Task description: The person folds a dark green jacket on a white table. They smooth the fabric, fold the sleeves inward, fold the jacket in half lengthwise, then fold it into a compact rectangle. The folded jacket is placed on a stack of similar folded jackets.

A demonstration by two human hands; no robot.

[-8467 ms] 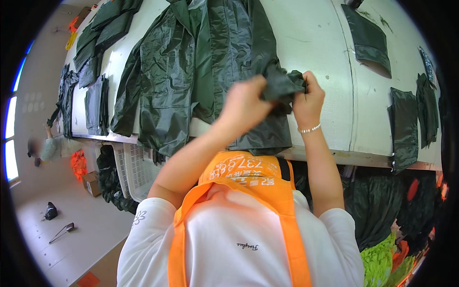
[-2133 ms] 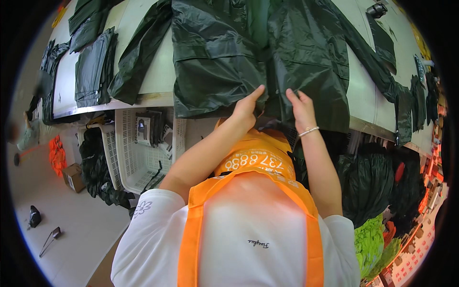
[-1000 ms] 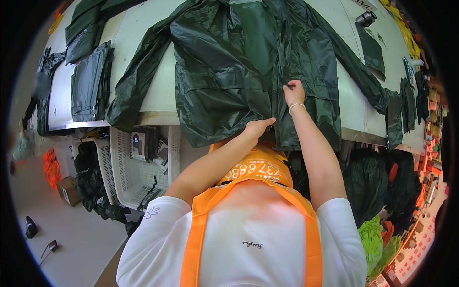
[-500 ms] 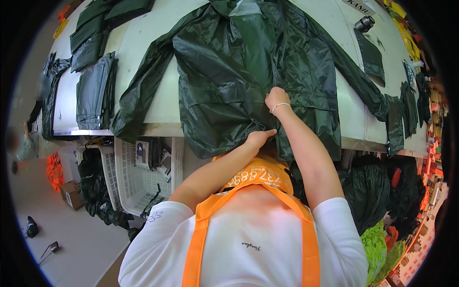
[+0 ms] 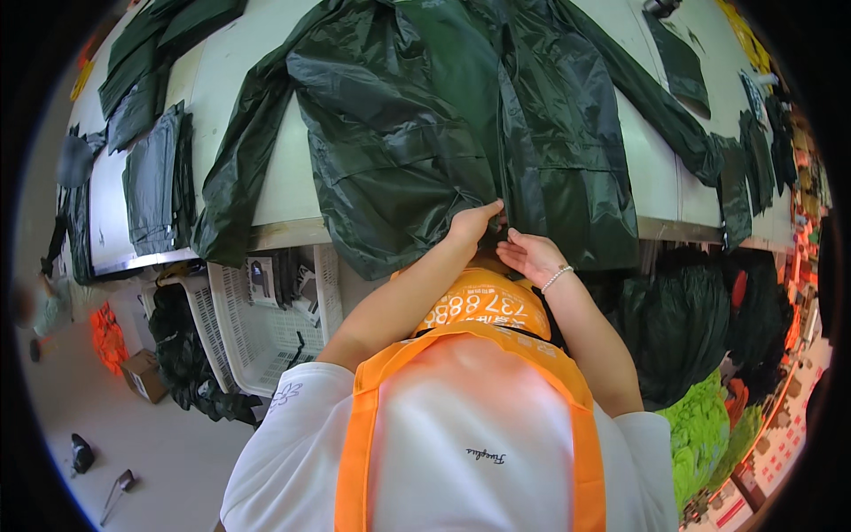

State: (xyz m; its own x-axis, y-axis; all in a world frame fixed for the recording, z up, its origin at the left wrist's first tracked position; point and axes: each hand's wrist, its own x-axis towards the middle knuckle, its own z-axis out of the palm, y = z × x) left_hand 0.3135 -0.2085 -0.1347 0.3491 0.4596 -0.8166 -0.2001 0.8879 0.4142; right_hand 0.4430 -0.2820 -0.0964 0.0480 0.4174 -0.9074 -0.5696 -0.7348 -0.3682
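A dark green rain jacket (image 5: 390, 160) lies spread on the white table, its front parted in the middle and its hem hanging over the near edge. At the lower end of the front opening, my left hand (image 5: 472, 223) pinches the jacket's edge between thumb and fingers. Just right of it and slightly nearer to me is my right hand (image 5: 530, 256), palm turned up and fingers apart, with nothing visible in it. A beaded bracelet (image 5: 556, 277) circles my right wrist. The bit of edge under my left fingertips is partly hidden.
Folded dark garments (image 5: 160, 182) lie at the table's left, and another folded piece (image 5: 678, 66) at the far right. Under the table stands a white plastic basket (image 5: 239, 355) with packaged items. Dark garments (image 5: 674, 337) and a bright green heap (image 5: 696, 434) are at the right.
My right hand has let go of the front edge higher up and come down toward me, opening. My left hand has moved slightly up along the opening. The jacket sits slightly higher in view.
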